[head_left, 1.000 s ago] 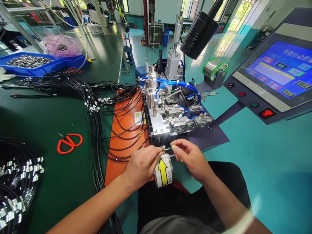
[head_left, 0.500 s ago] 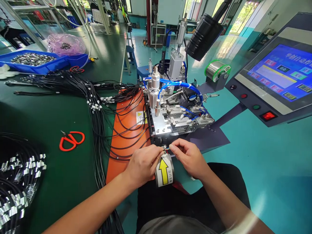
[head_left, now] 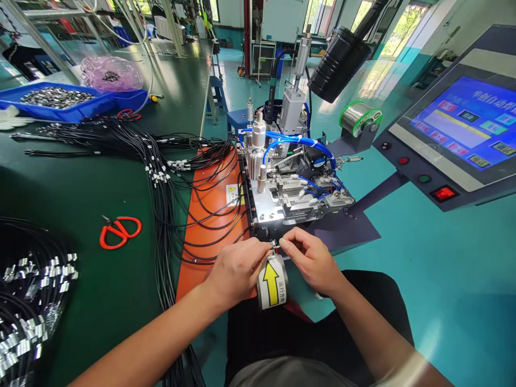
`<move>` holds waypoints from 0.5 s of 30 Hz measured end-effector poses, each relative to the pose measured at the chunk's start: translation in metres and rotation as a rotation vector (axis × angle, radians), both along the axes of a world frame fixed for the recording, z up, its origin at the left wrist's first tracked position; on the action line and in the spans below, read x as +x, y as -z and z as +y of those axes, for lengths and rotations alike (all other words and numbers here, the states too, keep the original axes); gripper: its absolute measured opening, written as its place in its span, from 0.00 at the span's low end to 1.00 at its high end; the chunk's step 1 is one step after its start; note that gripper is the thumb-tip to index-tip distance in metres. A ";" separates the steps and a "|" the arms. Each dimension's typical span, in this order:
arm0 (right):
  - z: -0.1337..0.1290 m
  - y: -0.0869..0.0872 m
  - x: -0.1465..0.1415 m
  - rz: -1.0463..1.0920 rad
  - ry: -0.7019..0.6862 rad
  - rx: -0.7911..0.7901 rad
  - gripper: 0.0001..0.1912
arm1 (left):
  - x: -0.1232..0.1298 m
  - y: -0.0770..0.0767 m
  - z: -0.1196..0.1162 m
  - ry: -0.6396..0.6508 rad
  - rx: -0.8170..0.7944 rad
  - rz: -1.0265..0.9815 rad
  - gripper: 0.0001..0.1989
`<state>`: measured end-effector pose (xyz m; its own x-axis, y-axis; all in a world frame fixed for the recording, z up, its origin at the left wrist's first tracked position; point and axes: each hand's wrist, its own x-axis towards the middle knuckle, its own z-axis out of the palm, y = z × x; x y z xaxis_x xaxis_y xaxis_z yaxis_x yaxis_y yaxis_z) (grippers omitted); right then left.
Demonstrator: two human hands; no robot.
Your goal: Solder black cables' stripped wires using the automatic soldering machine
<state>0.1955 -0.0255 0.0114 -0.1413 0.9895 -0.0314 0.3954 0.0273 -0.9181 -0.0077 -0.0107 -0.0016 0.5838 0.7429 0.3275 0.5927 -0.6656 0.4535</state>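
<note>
Pinched between finger and thumb, the tips of my left hand [head_left: 241, 266] and my right hand [head_left: 309, 262] meet close together at the near edge of the machine. Both are closed on thin coloured wires [head_left: 276, 248], small and partly covered by the fingertips. Just beneath the wires is a roller [head_left: 273, 285] carrying a white label with a yellow arrow. The bench machine [head_left: 290, 199], with metal cylinders and blue air tubes, stands directly beyond my hands. Several black cables [head_left: 213, 226] loop over the orange plate [head_left: 201, 274] left of it.
Red-handled cutters [head_left: 120, 232] lie on the green table [head_left: 121, 188] beside a cable bundle [head_left: 163, 252]. A blue tray [head_left: 86, 111] of small metal parts sits farther back. At right are a solder spool [head_left: 357, 118] and a control screen [head_left: 463, 121]; a black cylindrical device [head_left: 338, 64] hangs overhead.
Both hands stay pinched at almost the same spot, with only a slight shift of the fingertips and wires. The whole view has moved very slightly.
</note>
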 end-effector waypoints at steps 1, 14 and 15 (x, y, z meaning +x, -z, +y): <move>0.000 0.003 -0.001 0.009 0.008 -0.005 0.12 | -0.001 -0.002 0.001 -0.008 -0.022 0.012 0.11; 0.006 0.031 -0.011 0.138 0.157 -0.080 0.14 | -0.006 -0.004 0.007 -0.045 -0.096 -0.002 0.09; 0.006 0.031 -0.011 0.140 0.158 -0.080 0.14 | -0.006 -0.002 0.007 -0.042 -0.087 -0.006 0.09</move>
